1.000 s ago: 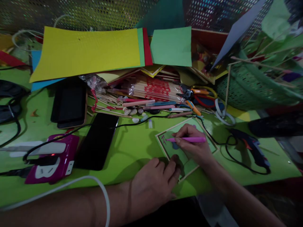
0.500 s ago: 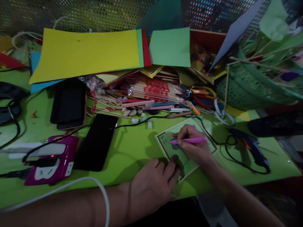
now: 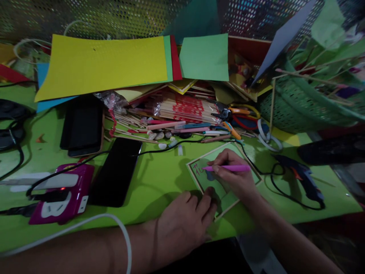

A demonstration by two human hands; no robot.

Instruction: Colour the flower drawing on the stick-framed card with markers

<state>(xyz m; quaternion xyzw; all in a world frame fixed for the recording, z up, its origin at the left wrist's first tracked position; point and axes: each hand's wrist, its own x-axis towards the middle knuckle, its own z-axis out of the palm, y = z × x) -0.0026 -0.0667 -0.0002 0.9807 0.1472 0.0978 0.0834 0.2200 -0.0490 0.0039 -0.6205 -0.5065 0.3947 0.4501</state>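
Pinched one pink pen (image 3: 235,168) in the right hand (image 3: 235,180), with the tip beside pink strokes (image 3: 196,168) near the left corner of one framed green card (image 3: 228,198). Laid the left hand (image 3: 188,217) palm down, with fingers loosely bent, over the card's near left edge. Had that card lying near the front edge of the table (image 3: 162,171), one glue gun (image 3: 309,179) toward the right edge, one green basket (image 3: 302,102) at the far right corner. Had, left of the card, one black phone (image 3: 116,173), two stacked dark devices (image 3: 82,127), one magenta socket block (image 3: 82,180).

phone (image 3: 118,173) left of card (image 3: 221,193) | glue gun (image 3: 306,180) right | basket (image 3: 302,104) behind gun
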